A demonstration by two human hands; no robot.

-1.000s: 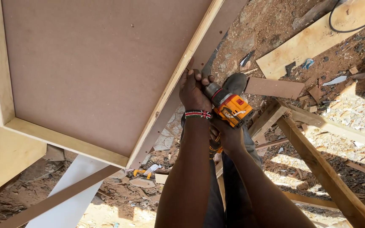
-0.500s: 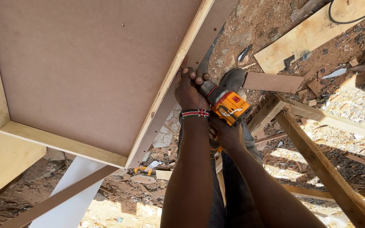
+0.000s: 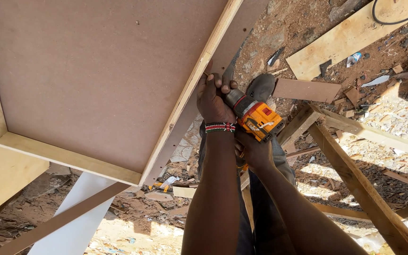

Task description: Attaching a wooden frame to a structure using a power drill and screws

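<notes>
Against the frame (image 3: 185, 101), left hand (image 3: 213, 101) wrapped round the drill (image 3: 256, 118) nose, right hand (image 3: 253, 151) gripping its handle below; bit at the rail's edge, seemingly mid-drive; board (image 3: 90, 71) already framed on three visible sides, scraps (image 3: 308, 89) beyond

Bare arms; a beaded wristband (image 3: 220, 127) in red, white, black, green.

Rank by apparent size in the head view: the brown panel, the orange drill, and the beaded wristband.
1. Brown panel, fills much of the view.
2. Orange drill.
3. Beaded wristband, smallest.
The panel is nearer the camera, but the order looks clear.
</notes>
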